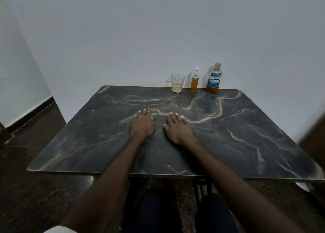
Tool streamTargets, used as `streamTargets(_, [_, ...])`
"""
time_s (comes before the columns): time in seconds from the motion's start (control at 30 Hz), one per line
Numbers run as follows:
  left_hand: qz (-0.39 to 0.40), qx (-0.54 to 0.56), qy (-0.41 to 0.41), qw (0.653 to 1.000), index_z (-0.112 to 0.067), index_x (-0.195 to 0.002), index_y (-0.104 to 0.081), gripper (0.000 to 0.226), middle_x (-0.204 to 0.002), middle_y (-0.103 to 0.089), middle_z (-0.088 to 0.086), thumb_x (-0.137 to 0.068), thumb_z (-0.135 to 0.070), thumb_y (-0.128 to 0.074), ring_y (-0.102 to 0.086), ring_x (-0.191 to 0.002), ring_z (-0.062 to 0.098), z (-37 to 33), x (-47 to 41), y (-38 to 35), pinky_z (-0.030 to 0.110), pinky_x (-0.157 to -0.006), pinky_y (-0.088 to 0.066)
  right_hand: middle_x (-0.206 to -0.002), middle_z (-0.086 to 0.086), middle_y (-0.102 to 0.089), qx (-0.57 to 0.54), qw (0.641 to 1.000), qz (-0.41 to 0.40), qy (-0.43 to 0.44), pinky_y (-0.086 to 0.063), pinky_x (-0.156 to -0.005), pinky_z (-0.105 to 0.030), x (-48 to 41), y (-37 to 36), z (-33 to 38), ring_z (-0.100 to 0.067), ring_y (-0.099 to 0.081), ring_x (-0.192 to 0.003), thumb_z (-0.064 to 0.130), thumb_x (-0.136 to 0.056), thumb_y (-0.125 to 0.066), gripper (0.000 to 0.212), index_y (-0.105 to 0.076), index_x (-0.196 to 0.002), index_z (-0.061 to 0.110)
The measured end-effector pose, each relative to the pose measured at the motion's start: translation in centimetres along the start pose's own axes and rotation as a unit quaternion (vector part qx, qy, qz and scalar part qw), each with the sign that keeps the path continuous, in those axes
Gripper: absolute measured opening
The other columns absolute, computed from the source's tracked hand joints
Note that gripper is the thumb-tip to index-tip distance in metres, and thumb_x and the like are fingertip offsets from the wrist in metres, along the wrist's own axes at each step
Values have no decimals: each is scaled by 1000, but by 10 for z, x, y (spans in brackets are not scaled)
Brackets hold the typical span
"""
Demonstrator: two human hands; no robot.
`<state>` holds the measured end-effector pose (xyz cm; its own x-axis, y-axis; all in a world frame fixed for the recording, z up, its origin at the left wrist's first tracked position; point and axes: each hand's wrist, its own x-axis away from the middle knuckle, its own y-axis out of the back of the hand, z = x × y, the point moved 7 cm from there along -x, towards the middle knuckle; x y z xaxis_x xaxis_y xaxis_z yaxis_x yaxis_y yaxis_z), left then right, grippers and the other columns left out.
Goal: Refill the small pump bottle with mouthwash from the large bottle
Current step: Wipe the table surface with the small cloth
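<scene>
Veined dark marble table (228,144) — flat hands

Table top (228,136): dark marble-look w/ pale veins, smooth, low sheen; wall (140,30): matt, plain. Tumbler (177,83): clear glass, faceted; small pump bottle (194,82): clear plastic, white plastic pump; large bottle (213,78): clear plastic, printed blue label.

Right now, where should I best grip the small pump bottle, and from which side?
Probably wrap the amber body of the small pump bottle from the front: it stands upright, with the glass and large bottle flanking it.
</scene>
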<state>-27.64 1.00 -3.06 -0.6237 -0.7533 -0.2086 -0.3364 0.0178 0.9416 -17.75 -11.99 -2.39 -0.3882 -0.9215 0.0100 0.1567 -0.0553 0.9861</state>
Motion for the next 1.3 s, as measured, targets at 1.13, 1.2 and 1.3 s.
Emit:
streamTargets(1.13, [4, 10, 9, 1000, -4, -158, -39, 53, -167, -36, 15, -109, -25, -34, -29, -156, 35, -2, 7, 9, 44, -128, -21, -173, -8, 3, 18, 994, -25, -108, 0, -131, -46, 115, 19, -99, -26, 4, -161, 55, -109, -10, 72, -2, -165, 11])
streamTargets(1.2, [9, 10, 10, 1000, -5, -158, -38, 53, -167, -35, 15, -110, -26, -33, -28, -156, 34, -2, 8, 9, 43, -128, -20, -173, -10, 3, 14, 997, -25, -70, 3, -130, -45, 109, 9, -54, -27, 6, -161, 54, -109, -10, 72, 0, -165, 10])
streamTargets(1.3, [7, 7, 5, 1000, -5, -159, -36, 54, -167, -34, 14, -110, -26, -32, -28, -157, 34, -2, 6, 6, 43, -128, -20, -174, -10, 0, -3, 999, -33, -35, 2, -130, -47, 85, -6, -2, -27, 6, -161, 55, -108, -11, 73, -2, -165, 9])
